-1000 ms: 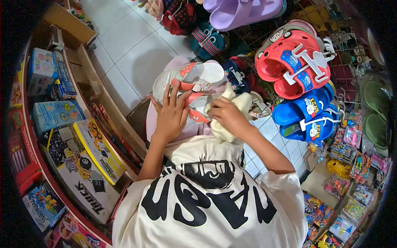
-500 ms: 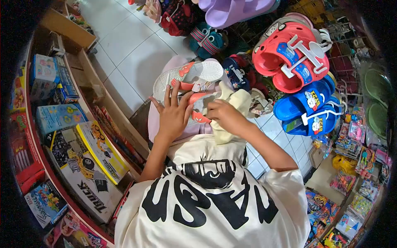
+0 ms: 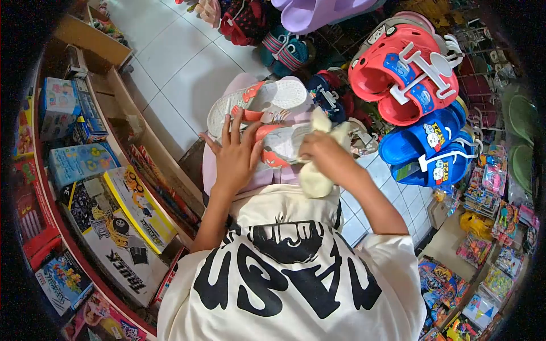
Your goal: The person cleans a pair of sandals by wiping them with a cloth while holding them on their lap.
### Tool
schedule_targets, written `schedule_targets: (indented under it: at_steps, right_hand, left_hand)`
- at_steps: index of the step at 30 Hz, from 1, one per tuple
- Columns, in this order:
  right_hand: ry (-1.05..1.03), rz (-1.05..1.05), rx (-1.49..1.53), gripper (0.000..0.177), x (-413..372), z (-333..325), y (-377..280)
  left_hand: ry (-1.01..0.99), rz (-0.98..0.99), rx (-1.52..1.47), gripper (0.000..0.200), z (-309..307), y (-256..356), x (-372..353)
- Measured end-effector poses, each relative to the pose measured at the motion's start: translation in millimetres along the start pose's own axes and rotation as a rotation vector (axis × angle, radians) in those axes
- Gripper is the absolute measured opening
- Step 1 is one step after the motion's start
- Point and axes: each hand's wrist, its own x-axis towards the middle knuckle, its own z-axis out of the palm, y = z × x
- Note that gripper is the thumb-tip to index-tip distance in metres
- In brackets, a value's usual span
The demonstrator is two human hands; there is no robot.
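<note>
Sandal lies across the lap, long axis running left to right between both hands. I read the left hand as nearer: its fingers are splayed wide and pressed flat on the sandal's left end (bracing, not gripping, as far as I can tell). The right hand is closed around a cream cloth and touches the right end. A second sandal sits just beyond, with red clogs and blue clogs hanging further right.
</note>
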Motion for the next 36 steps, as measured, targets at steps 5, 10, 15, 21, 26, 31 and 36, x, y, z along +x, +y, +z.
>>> schedule_targets:
  at_steps: [5, 10, 15, 21, 26, 31, 36]
  right_hand:
    - [0.304, 0.03, 0.0, 0.009, -2, -41, -7]
    - [0.534, -0.233, 0.09, 0.011, 45, 34, -20]
    - [0.527, -0.015, 0.07, 0.005, 48, 34, -10]
    - [0.44, 0.224, 0.166, 0.007, 19, 10, 3]
    - [0.404, 0.113, 0.408, 0.009, 4, -21, -18]
    - [0.573, -0.023, 0.175, 0.009, 28, -16, -43]
    - [0.308, 0.024, -0.093, 0.01, 27, 8, -5]
  left_hand:
    - [0.055, -0.027, -0.096, 0.034, 1, 0, 4]
    - [0.049, -0.056, -0.047, 0.031, 5, 3, 4]
    - [0.085, -0.052, 0.022, 0.03, 9, 5, 1]
    - [0.07, -0.051, -0.042, 0.028, 6, 5, 3]
    - [-0.002, -0.034, -0.256, 0.026, -14, -2, 4]
    - [0.09, 0.045, -0.288, 0.025, -10, -4, 2]
    - [0.102, 0.042, -0.204, 0.024, -5, -3, 3]
